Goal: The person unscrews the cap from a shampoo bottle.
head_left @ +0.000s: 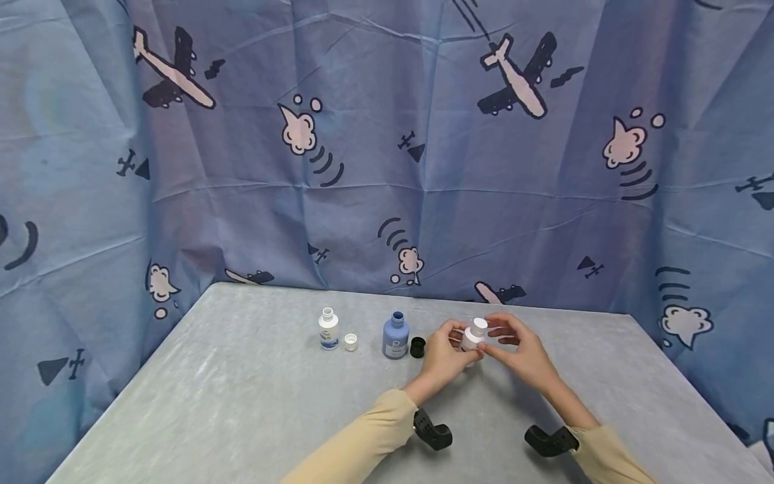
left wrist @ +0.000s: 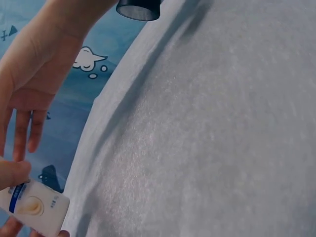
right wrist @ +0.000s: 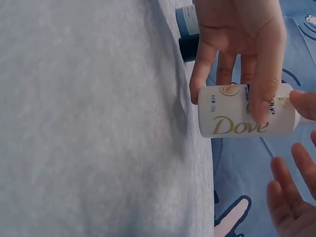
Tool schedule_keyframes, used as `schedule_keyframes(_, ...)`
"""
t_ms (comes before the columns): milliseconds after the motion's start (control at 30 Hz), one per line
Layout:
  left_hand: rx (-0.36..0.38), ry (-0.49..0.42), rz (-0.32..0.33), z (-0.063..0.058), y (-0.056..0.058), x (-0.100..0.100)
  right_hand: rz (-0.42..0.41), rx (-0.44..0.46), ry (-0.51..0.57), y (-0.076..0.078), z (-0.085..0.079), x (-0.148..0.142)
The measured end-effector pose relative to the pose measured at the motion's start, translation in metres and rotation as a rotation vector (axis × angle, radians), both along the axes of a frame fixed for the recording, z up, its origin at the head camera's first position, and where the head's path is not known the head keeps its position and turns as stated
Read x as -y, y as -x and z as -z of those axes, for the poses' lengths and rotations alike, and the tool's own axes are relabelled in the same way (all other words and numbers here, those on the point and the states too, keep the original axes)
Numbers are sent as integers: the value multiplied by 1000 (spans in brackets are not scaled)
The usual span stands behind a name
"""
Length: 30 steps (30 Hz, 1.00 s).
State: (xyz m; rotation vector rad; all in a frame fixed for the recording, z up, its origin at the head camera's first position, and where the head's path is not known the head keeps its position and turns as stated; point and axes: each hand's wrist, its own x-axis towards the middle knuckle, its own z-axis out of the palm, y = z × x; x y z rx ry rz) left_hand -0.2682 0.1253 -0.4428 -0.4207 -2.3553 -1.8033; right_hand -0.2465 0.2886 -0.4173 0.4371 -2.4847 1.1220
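Observation:
A small white bottle [head_left: 469,340] with gold "Dove" lettering and a white cap [head_left: 480,326] is held above the table near the right of the row. My left hand [head_left: 444,356] grips its body, the thumb lying across the label in the right wrist view. On the other side, my right hand [head_left: 527,355] has its thumb [right wrist: 303,104] touching the bottle near the shoulder. Its other fingers [right wrist: 282,182] are spread and stand apart from the bottle. In the right wrist view the cap is out of frame.
Left of the hands stand an uncapped blue bottle [head_left: 396,338] with a black cap [head_left: 417,347] beside it, and an uncapped white bottle [head_left: 328,331] with a white cap [head_left: 351,342]. A patterned blue curtain [head_left: 375,154] hangs behind the grey table [head_left: 242,390].

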Motion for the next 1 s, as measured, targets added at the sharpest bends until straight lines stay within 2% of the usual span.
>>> schedule_keyframes(233,-45,44,-18,-1,1,5,35,-11,8,2,-1,5)
schedule_keyframes(433,-115,110,-26,-4,1,5,61,1,41,-1,-6,10)
schedule_keyframes(700,-160,190,-59,-6,-1,9,76,86,123,0,-9,16)
schedule_keyframes(833,-186,172,-47,-3,-1,11,80,128,184,-1,-11,17)
schedule_keyframes(1000,-208,145,-23,0,-1,12,102,143,200,-4,-12,16)
